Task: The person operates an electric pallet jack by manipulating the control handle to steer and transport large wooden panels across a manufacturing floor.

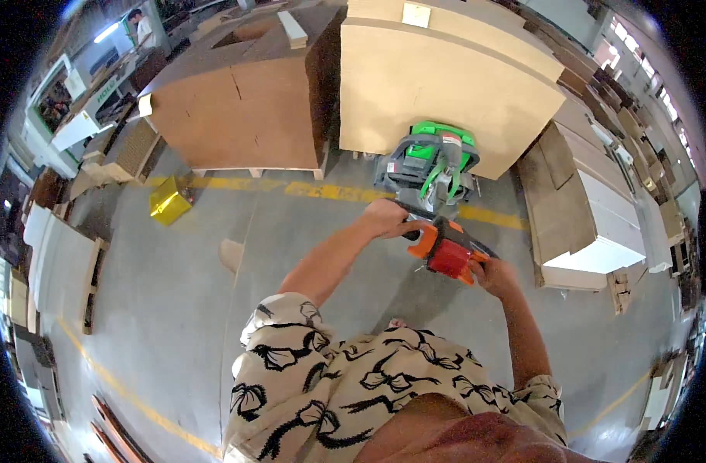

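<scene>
Both my hands are on the control handle (450,253) of an electric pallet truck (439,163). The handle is black with orange parts and a red block facing me. My left hand (385,219) is closed round its left grip, thumb by the orange part. My right hand (495,276) closes on the right end, its fingers partly hidden. Beyond the handle, the green and grey truck body stands on the floor, close against a tall stack of light tan boards (445,85). The truck's forks are not visible.
Brown boards (229,116) stand on a pallet to the left, white and brown panels (592,216) to the right. A yellow box-like object (169,202) sits on the floor near a yellow line (322,190). Another person (143,31) is at the far left by a machine.
</scene>
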A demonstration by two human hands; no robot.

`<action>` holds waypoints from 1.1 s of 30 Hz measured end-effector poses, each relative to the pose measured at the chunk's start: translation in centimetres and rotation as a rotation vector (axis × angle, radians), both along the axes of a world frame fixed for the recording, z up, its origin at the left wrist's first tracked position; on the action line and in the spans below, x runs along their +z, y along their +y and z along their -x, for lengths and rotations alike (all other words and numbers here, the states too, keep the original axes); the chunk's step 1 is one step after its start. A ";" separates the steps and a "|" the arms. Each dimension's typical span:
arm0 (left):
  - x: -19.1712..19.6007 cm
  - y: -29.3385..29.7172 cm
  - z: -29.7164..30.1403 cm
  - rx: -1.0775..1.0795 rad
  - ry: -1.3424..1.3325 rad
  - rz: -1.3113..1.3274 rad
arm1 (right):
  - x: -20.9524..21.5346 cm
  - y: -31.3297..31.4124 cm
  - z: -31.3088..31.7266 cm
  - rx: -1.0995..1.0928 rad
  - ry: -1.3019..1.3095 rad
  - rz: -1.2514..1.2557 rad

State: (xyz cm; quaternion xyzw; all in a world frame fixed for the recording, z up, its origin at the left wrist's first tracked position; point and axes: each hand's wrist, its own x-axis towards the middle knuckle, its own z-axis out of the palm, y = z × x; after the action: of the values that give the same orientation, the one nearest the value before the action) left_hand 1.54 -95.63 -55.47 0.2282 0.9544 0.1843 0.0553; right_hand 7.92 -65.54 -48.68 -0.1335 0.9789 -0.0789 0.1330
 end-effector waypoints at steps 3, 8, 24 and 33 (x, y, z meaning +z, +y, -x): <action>-0.4 0.6 0.2 0.002 0.013 -0.053 | -1.9 1.6 1.2 -0.010 -0.053 -0.075; 0.2 1.9 0.5 -0.030 0.040 -0.089 | -2.0 3.2 2.5 0.063 -0.005 -0.089; -0.4 7.6 2.1 0.033 0.006 0.088 | -2.4 9.1 5.0 0.104 -0.004 0.028; -2.6 9.0 4.6 0.036 0.018 0.005 | -4.5 10.9 7.7 0.105 -0.039 0.017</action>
State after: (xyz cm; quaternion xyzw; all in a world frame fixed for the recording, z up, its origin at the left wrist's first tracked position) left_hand -3.03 -86.65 -58.05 0.2127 0.9593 0.1807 0.0440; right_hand 0.24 -54.63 -53.17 -0.1843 0.9671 -0.0826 0.1547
